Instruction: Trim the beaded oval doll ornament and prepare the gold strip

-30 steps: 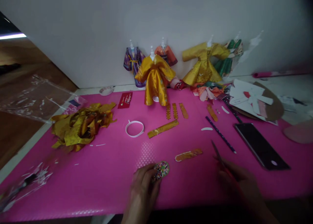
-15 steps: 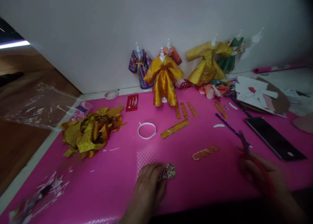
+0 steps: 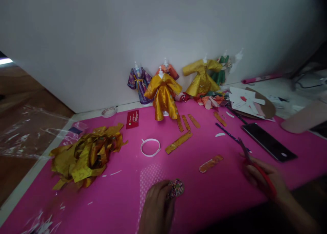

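Observation:
My left hand (image 3: 157, 205) is closed around a small flat piece with a rounded end and multicoloured speckles (image 3: 178, 187), just above the pink table cover; part of the piece is hidden by the fingers. On the right, my right hand (image 3: 273, 178) grips red-handled scissors (image 3: 245, 150), blades pointing up and away. Between the hands lies an orange fabric strip with a white edge (image 3: 211, 164). A longer gold strip (image 3: 178, 142) and a white ring-shaped band (image 3: 150, 147) lie farther back. A dark blue strip (image 3: 231, 136) is near the scissor tips.
Gold fabric scraps (image 3: 88, 155) are heaped on the left beside clear plastic film (image 3: 30, 135). Doll-sized robes on white stands, one of them orange-gold (image 3: 165, 91), line the wall. A black phone (image 3: 269, 142), paper pieces (image 3: 244, 101) and a red card (image 3: 132, 119) lie around.
The camera view has turned, so the wall things sit lower and farther left in the picture. Both hands keep hold of the same things.

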